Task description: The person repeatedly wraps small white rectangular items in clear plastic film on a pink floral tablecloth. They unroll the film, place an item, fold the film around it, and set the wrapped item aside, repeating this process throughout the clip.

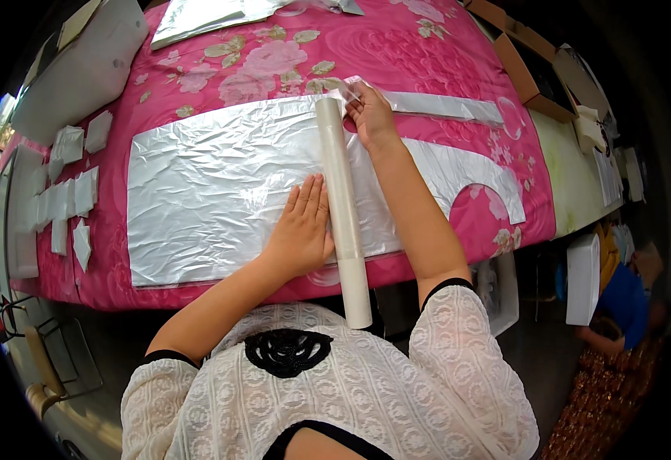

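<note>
A shiny silver-white plastic sheet [197,192], cut like an apron with a curved notch at its right end, lies spread on the table. Across it rests a long pale tube-shaped roll [341,199], whose near end juts past the table edge toward my body. My left hand [302,226] presses flat on the sheet just left of the roll, fingers stretched out. Beyond it, at the roll's far end, my right hand [370,115] is closed in a pinch on thin clear plastic film [348,89]. What its fingertips grip is partly hidden.
A pink floral cloth [266,69] covers the table. Small folded white packets [75,195] lie at the left near a white box [82,69]. More silvery sheets [213,19] sit at the far edge. Cardboard boxes [531,73] stand far right; another person [623,307] is at lower right.
</note>
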A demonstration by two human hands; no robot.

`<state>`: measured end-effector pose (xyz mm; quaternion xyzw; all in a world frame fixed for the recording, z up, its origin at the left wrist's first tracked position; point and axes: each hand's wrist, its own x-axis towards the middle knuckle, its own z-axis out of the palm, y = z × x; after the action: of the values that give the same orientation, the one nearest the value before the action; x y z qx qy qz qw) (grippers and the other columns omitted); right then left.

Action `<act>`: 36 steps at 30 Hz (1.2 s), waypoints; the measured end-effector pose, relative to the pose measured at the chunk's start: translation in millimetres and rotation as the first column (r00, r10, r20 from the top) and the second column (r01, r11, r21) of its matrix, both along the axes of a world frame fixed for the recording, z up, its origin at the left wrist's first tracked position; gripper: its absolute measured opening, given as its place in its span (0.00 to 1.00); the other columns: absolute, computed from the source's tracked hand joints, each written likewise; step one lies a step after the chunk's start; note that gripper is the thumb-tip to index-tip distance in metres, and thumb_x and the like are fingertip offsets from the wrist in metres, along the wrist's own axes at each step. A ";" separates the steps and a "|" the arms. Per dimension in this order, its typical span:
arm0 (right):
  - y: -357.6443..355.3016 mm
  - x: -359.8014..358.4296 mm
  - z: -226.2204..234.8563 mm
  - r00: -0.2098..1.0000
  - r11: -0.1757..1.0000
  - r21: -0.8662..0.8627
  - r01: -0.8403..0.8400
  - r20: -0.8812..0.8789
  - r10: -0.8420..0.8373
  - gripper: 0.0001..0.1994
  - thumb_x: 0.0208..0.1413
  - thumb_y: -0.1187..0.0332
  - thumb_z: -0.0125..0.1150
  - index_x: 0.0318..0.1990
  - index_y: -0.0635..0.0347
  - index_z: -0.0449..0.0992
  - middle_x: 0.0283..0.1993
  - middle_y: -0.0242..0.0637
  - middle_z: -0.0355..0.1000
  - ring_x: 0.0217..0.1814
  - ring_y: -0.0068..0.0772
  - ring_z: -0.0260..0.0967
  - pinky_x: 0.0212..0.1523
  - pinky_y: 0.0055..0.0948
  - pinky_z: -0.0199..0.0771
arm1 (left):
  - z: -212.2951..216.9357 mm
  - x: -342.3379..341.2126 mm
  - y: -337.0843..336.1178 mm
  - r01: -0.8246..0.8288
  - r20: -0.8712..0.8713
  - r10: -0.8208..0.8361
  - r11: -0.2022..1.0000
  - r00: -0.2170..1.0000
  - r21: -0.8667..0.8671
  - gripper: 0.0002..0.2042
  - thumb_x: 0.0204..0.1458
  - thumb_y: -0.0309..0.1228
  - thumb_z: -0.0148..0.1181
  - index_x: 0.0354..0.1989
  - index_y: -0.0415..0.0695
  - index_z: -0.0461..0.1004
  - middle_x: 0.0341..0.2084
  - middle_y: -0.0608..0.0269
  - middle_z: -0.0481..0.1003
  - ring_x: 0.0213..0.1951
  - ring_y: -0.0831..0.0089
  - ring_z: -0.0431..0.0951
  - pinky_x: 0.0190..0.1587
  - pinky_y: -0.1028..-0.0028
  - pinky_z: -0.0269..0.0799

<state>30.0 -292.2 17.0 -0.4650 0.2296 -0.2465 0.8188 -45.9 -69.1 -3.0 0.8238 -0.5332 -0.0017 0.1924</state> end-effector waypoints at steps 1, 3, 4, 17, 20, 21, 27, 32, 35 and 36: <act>3.8 2.2 2.5 0.998 0.980 -0.188 -0.060 0.005 0.062 0.19 0.58 0.57 0.53 0.45 0.66 0.70 0.40 0.34 0.71 0.42 0.25 0.68 0.42 0.24 0.67 | -1.6 -0.6 -1.7 0.005 0.004 -0.005 1.000 1.000 -0.009 0.33 0.45 0.33 0.43 0.60 0.24 0.49 0.62 0.34 0.49 0.66 0.47 0.45 0.66 0.55 0.37; 29.6 13.4 7.9 0.982 0.829 -0.533 -0.169 -0.020 0.187 0.21 0.57 0.56 0.53 0.46 0.68 0.70 0.41 0.39 0.72 0.45 0.31 0.69 0.46 0.29 0.67 | -2.9 -1.7 -2.7 0.011 0.013 -0.011 1.000 1.000 -0.022 0.33 0.45 0.33 0.43 0.60 0.24 0.50 0.61 0.34 0.49 0.65 0.46 0.46 0.66 0.54 0.37; 62.1 16.9 17.0 0.976 0.702 -0.680 -0.211 -0.112 0.185 0.22 0.57 0.55 0.53 0.47 0.69 0.69 0.43 0.44 0.71 0.46 0.38 0.68 0.48 0.32 0.66 | -2.1 0.7 0.5 0.029 0.008 -0.029 1.000 1.000 0.011 0.33 0.46 0.34 0.44 0.60 0.24 0.50 0.61 0.34 0.49 0.65 0.45 0.47 0.66 0.54 0.38; 213.4 -26.7 38.4 0.560 0.071 -0.833 -0.549 -0.304 0.770 0.27 0.56 0.54 0.51 0.56 0.66 0.64 0.59 0.51 0.61 0.66 0.47 0.52 0.64 0.39 0.52 | -11.4 -0.4 2.8 0.055 0.103 -0.040 0.988 0.994 -0.145 0.33 0.53 0.41 0.43 0.60 0.25 0.49 0.62 0.35 0.49 0.65 0.44 0.47 0.65 0.52 0.41; 136.3 -67.9 45.4 0.786 0.130 -0.971 -0.202 -0.081 0.613 0.17 0.50 0.67 0.59 0.49 0.61 0.71 0.52 0.42 0.69 0.59 0.45 0.61 0.57 0.38 0.62 | 11.0 -3.3 4.8 0.018 -0.109 -0.057 0.944 0.992 -0.328 0.33 0.50 0.37 0.44 0.60 0.25 0.49 0.61 0.34 0.50 0.65 0.43 0.45 0.65 0.51 0.40; 107.2 -85.1 49.9 0.841 0.072 -0.978 -0.196 -0.130 0.526 0.16 0.50 0.68 0.59 0.47 0.62 0.72 0.51 0.42 0.70 0.57 0.45 0.63 0.56 0.38 0.64 | 8.1 3.0 3.5 0.108 -0.145 -0.123 0.989 0.982 -0.104 0.33 0.47 0.35 0.44 0.60 0.24 0.49 0.61 0.33 0.49 0.66 0.44 0.43 0.66 0.52 0.37; 19.2 -159.6 34.9 0.835 -0.372 -0.885 -0.281 -0.416 0.360 0.24 0.55 0.57 0.51 0.55 0.63 0.66 0.60 0.44 0.62 0.63 0.46 0.56 0.61 0.38 0.57 | -3.4 -2.6 2.8 0.009 0.007 -0.009 0.997 1.000 -0.081 0.36 0.43 0.35 0.43 0.60 0.23 0.47 0.62 0.34 0.45 0.66 0.46 0.42 0.66 0.54 0.35; 41.5 -142.5 24.3 0.798 -0.408 -0.867 -0.288 -0.453 0.399 0.27 0.57 0.51 0.45 0.59 0.60 0.63 0.65 0.39 0.55 0.70 0.45 0.44 0.66 0.44 0.46 | 18.1 17.4 39.0 -0.037 -0.159 0.004 0.978 0.987 -0.206 0.35 0.42 0.29 0.46 0.61 0.26 0.46 0.63 0.38 0.45 0.66 0.47 0.43 0.66 0.56 0.37; 101.5 -105.9 17.4 0.761 -0.406 -0.886 -0.225 -0.420 0.495 0.28 0.59 0.49 0.41 0.60 0.57 0.62 0.65 0.40 0.55 0.71 0.44 0.43 0.67 0.44 0.43 | 34.3 44.3 92.3 -0.145 -0.178 0.087 0.928 0.980 -0.343 0.32 0.46 0.23 0.47 0.63 0.34 0.48 0.63 0.45 0.49 0.66 0.52 0.46 0.66 0.62 0.42; 130.2 -93.3 18.8 0.659 -0.358 -0.890 -0.283 -0.452 0.601 0.26 0.59 0.50 0.40 0.59 0.57 0.64 0.63 0.41 0.59 0.70 0.43 0.46 0.66 0.43 0.45 | 38.0 51.4 113.0 -0.242 -0.221 0.167 0.895 0.961 -0.376 0.30 0.48 0.22 0.46 0.63 0.35 0.49 0.62 0.46 0.52 0.65 0.53 0.48 0.66 0.63 0.43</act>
<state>-63.2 -162.0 35.8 -0.9133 -0.3258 -0.0282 0.2427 5.5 43.9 34.9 0.8151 -0.4126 0.0516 0.4034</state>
